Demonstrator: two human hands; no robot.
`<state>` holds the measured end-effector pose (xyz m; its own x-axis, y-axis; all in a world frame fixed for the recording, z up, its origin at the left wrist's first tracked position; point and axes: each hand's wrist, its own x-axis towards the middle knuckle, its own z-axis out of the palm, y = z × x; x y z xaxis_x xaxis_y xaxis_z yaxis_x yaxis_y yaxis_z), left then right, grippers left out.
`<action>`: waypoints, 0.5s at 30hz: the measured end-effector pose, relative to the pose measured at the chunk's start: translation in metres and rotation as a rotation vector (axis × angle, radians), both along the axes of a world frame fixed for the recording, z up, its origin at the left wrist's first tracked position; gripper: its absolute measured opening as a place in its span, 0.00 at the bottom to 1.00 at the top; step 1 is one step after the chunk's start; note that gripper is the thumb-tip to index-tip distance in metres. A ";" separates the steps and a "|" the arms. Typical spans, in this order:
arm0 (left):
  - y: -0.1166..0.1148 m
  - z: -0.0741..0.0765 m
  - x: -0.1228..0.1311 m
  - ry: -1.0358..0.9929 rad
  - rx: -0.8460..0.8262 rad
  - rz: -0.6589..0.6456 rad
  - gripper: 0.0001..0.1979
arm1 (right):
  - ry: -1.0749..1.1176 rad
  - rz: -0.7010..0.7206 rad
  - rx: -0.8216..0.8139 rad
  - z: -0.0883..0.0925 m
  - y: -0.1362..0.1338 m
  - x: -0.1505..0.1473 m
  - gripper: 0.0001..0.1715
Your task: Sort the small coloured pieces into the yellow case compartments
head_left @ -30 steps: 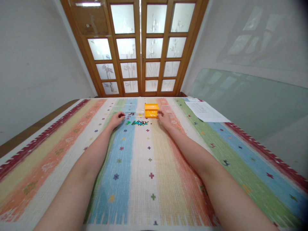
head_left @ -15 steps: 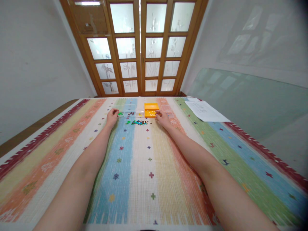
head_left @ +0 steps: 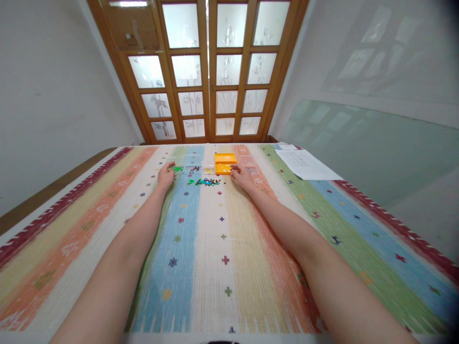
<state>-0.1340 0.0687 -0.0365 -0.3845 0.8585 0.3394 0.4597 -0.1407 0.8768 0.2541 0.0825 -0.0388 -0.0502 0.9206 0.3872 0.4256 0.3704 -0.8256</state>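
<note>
My left hand [head_left: 166, 176] is at the left end of a clear plastic box, beside small green pieces [head_left: 177, 168]; its thumb and index finger look a little apart, with nothing visible between them. My right hand [head_left: 242, 176] has its fingertips pressed together at the right edge of an open yellow box [head_left: 225, 157] that has small pale pieces in its front half. Whatever those fingertips hold is too small to make out. Between the hands, nearer to me, lies a loose pile of small blue, brown and green pieces [head_left: 208, 182].
Clear compartments hold dark red pieces [head_left: 194, 168] and some yellow ones, left of the yellow box. A printed paper sheet [head_left: 304, 165] lies at the far right of the striped tablecloth [head_left: 211, 248]. Beyond the table stand wooden glass-paned doors [head_left: 210, 71]; walls flank both sides.
My left hand has drawn back slightly to the left, its fingers parting, and more of the green pieces show. My right hand stays almost in place by the yellow box.
</note>
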 end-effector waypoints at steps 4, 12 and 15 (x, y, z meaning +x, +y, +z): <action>-0.005 -0.001 0.001 0.170 -0.006 -0.034 0.20 | 0.005 0.003 -0.020 0.002 -0.001 -0.001 0.18; -0.012 0.003 0.017 0.425 -0.029 -0.378 0.09 | -0.052 -0.002 -0.015 0.005 -0.005 -0.002 0.18; -0.012 0.002 0.018 0.524 -0.029 -0.471 0.10 | -0.062 -0.010 -0.019 0.007 -0.007 -0.002 0.18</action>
